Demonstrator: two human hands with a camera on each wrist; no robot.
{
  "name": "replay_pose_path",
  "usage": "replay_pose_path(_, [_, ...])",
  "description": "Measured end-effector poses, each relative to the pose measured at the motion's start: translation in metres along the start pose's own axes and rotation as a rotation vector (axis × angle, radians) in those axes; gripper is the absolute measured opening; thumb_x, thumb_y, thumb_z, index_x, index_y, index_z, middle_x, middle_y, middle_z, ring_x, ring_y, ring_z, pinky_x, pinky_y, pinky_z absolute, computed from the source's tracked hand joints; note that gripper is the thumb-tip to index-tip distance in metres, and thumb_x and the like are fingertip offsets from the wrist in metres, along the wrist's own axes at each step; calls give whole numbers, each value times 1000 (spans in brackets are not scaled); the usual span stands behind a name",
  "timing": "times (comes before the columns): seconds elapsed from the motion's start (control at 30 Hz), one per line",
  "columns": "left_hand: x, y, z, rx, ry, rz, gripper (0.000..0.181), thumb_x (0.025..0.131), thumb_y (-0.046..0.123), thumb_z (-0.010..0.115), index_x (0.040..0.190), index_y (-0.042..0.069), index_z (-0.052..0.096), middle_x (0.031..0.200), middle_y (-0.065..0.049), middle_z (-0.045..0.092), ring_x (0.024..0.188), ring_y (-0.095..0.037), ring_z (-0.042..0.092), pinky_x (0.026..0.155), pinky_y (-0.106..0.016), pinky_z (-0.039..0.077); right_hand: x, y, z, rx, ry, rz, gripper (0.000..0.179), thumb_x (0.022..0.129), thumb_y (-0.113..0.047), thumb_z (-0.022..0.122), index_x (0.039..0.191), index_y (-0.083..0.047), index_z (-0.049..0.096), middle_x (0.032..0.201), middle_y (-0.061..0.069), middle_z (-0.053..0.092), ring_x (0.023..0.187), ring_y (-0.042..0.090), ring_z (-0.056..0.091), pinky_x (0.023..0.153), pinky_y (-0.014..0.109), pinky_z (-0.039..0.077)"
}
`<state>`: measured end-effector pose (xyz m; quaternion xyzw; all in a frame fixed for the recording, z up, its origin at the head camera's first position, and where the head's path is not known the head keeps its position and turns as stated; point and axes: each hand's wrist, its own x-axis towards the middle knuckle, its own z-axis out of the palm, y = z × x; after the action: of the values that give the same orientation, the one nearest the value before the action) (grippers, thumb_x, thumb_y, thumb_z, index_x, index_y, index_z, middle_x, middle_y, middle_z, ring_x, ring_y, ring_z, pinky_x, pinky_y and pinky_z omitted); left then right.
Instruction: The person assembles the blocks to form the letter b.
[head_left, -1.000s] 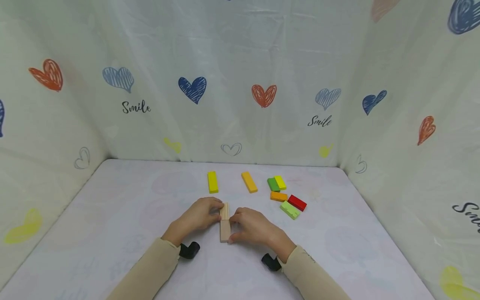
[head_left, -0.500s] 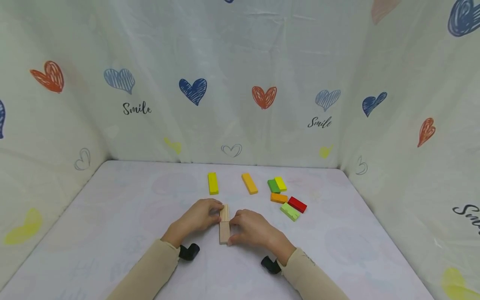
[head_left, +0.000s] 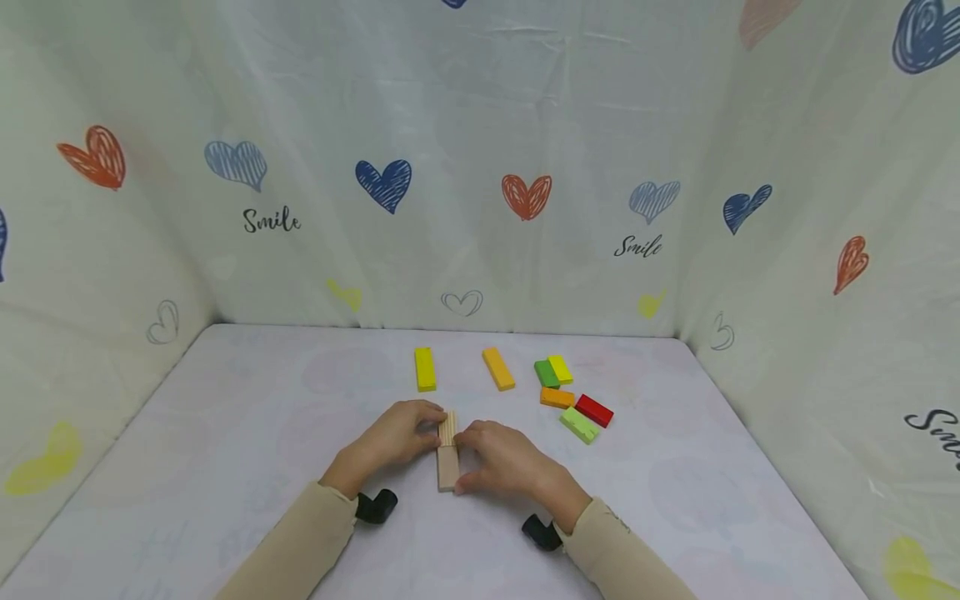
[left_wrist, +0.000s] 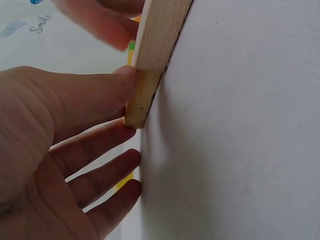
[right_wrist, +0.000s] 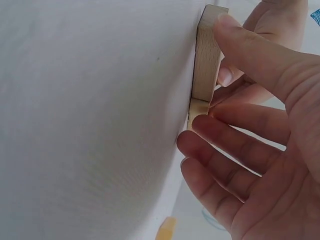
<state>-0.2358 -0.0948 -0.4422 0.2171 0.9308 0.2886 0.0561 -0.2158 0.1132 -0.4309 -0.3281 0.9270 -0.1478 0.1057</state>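
Note:
Two pale wooden blocks lie end to end on the table, in line away from me. The far block point(head_left: 447, 423) has a striped, lighter top; the near block point(head_left: 447, 469) is plain. My left hand point(head_left: 401, 435) pinches the far block from the left, its thumb point(left_wrist: 107, 87) on the side and index fingertip at the far end. From the right, my right hand point(head_left: 506, 460) holds the near block, thumb point(right_wrist: 237, 32) at the near end and index finger by the seam. Its other fingers are spread, as are the left hand's.
Beyond the hands lie a yellow block point(head_left: 425, 369) and a light orange block point(head_left: 498, 368). To the right is a loose group: green point(head_left: 547, 374), yellow point(head_left: 559, 368), orange point(head_left: 557, 397), red point(head_left: 594, 411) and lime point(head_left: 580, 425) blocks. A heart-printed curtain point(head_left: 465, 250) stands behind the table.
The right fingertips have shifted very slightly left at the seam between the wooden blocks. Both hands otherwise keep their place, and the head view has tilted a touch.

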Motion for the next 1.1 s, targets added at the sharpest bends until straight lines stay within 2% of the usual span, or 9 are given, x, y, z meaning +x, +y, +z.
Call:
replay_pose_path(0.43, [-1, -4, -4, -19, -92, -27, 47, 80, 10, 77, 124, 8, 64, 131, -6, 58, 126, -27, 48, 108, -45, 36, -2, -1, 0, 3, -23, -23, 59, 77, -47, 77, 128, -20, 62, 118, -10, 61, 106, 6, 53, 93, 27, 48])
replay_pose_path(0.73, [0, -3, -1, 22, -58, -2, 46, 77, 10, 79, 121, 6, 66, 128, -6, 61, 124, -27, 50, 107, -44, 37, -1, 1, -1, -2, -26, -46, 58, 77, -45, 77, 127, -18, 63, 119, -9, 61, 107, 7, 52, 94, 27, 47])
replay_pose_path(1.1, [2, 0, 0, 54, -56, -25, 46, 77, 14, 80, 121, 7, 67, 127, -5, 61, 123, -27, 51, 106, -44, 38, -1, 0, 0, -7, -17, -77, 59, 77, -44, 77, 127, -16, 63, 117, -8, 61, 104, 6, 52, 91, 24, 47])
